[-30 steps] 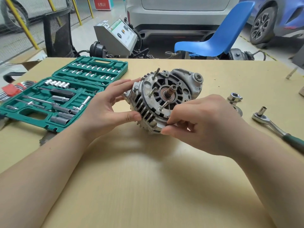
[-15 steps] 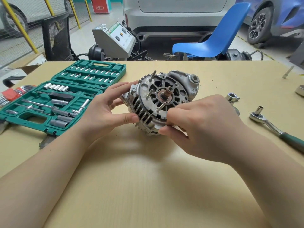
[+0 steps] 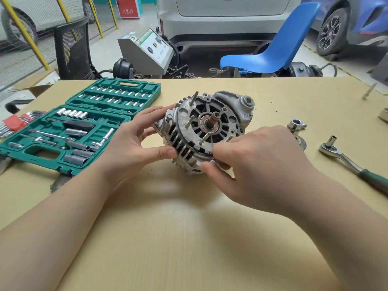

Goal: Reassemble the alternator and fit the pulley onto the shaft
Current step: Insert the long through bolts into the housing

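Between both hands [image 3: 134, 141] [image 3: 258, 164], alternator [image 3: 210, 131] gripped at L & R edges.

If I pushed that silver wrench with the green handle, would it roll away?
Probably not: the ratchet wrench lies flat on the table, so it would likely slide. It looks like solid metal, so probably stiff and heavy.

Both forearms are bare from the lower edge of the picture up to the wrists; no sleeve shows on either. The left hand [image 3: 130, 141] and the right hand [image 3: 260, 164] are bare as well, with no glove, ring, watch or band showing. The left thumbnail [image 3: 169, 153] is short, plain and unpainted. The right fingertips [image 3: 206, 165] have equally plain nails.
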